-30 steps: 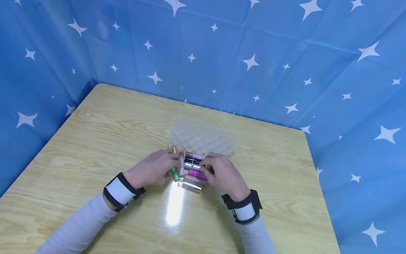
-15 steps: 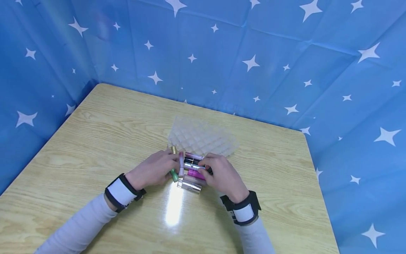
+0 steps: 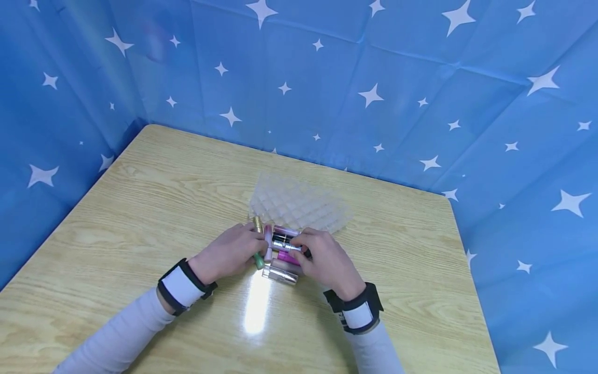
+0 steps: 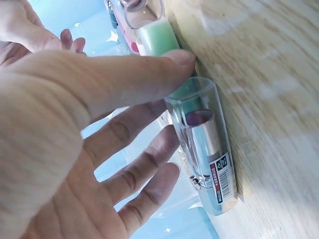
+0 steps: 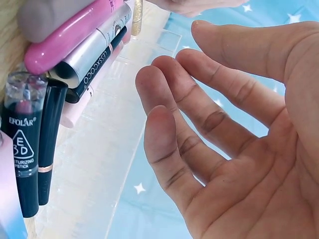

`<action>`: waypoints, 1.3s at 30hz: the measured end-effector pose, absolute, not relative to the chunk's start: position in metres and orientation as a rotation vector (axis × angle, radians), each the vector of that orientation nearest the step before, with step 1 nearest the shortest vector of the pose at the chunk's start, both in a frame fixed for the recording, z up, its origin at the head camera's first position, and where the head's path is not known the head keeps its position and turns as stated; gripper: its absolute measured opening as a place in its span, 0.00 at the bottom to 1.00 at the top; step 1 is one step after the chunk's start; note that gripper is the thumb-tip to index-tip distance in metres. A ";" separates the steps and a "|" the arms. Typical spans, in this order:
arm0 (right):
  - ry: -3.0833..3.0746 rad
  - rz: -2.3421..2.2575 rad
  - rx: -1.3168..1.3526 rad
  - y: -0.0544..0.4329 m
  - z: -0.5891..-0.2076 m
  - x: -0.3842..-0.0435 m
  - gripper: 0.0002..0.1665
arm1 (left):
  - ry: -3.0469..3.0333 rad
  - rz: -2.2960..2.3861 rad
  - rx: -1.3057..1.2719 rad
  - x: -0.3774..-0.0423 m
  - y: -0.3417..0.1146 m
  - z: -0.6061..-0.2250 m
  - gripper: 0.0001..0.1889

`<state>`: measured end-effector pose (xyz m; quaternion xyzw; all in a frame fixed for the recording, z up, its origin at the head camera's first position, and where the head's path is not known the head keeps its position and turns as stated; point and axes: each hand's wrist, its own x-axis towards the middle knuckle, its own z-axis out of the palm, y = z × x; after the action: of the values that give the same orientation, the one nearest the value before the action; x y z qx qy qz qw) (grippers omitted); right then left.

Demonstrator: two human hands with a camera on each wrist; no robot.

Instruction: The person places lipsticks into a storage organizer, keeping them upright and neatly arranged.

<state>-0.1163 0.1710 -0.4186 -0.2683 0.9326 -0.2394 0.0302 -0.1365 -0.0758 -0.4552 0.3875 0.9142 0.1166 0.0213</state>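
Observation:
Several lip gloss and lipstick tubes lie in a tight group mid-table. My left hand (image 3: 231, 249) is at their left side, its thumb and fingers around a green tube with a gold end (image 3: 259, 261). A clear-cased lipstick (image 4: 204, 144) with a barcode label lies beside those fingers in the left wrist view. My right hand (image 3: 322, 257) hovers at the row's right end, near a silver tube (image 3: 283, 245) and a bright pink tube (image 3: 288, 257). Its fingers are loosely bent, with nothing between them in the right wrist view. A black EFOLAR lipstick (image 5: 22, 139) is close by.
Behind the tubes lies a clear plastic organizer (image 3: 299, 202) with a diagonal grid. A clear and silver tube (image 3: 280, 275) is nearest me in the group. The wooden table (image 3: 187, 176) ends at a blue star-patterned curtain (image 3: 317, 93).
My right hand has shifted slightly left along the row of tubes. The left hand stays around the green tube, and the tubes lie almost as before.

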 end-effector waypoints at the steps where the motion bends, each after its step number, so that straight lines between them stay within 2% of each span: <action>1: 2.872 -0.735 -0.831 0.171 -0.418 -0.116 0.11 | 2.836 0.361 1.205 -0.136 -0.076 -0.455 0.10; 21: 2.873 -0.716 -0.830 0.167 -0.421 -0.114 0.10 | 2.797 0.477 1.237 -0.138 -0.080 -0.454 0.10; 32: 2.803 -0.890 -0.998 0.158 -0.432 -0.117 0.08 | 2.760 0.683 1.284 -0.142 -0.085 -0.444 0.11; 39: 2.678 -1.169 -0.908 0.156 -0.440 -0.120 0.16 | 2.706 0.954 1.229 -0.140 -0.084 -0.438 0.11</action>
<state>-0.1200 0.1560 -0.4398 -0.2967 0.8743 -0.3819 0.0409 -0.1402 -0.0839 -0.4377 0.3937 0.8669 0.3057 0.0102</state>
